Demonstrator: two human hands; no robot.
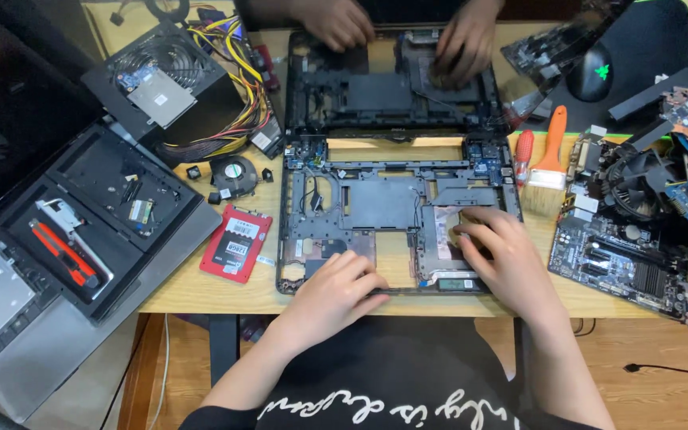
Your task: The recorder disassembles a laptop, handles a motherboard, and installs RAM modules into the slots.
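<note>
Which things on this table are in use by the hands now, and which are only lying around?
In use:
- near laptop frame, under left hand and right hand
- far laptop frame, under another person's hands

Lying about:
- red drive
- orange brush
- small fan
- power supply
- motherboard

— What sort of premises does the inspector record?

— Probably an electronics repair bench: a wooden table (201, 296) carries stripped laptop shells (396, 219), a power supply (170, 76), a motherboard (627, 255), a brush (549, 163) and a screwdriver (523, 155).

— Shop or home?

— The view cannot settle it.
</note>
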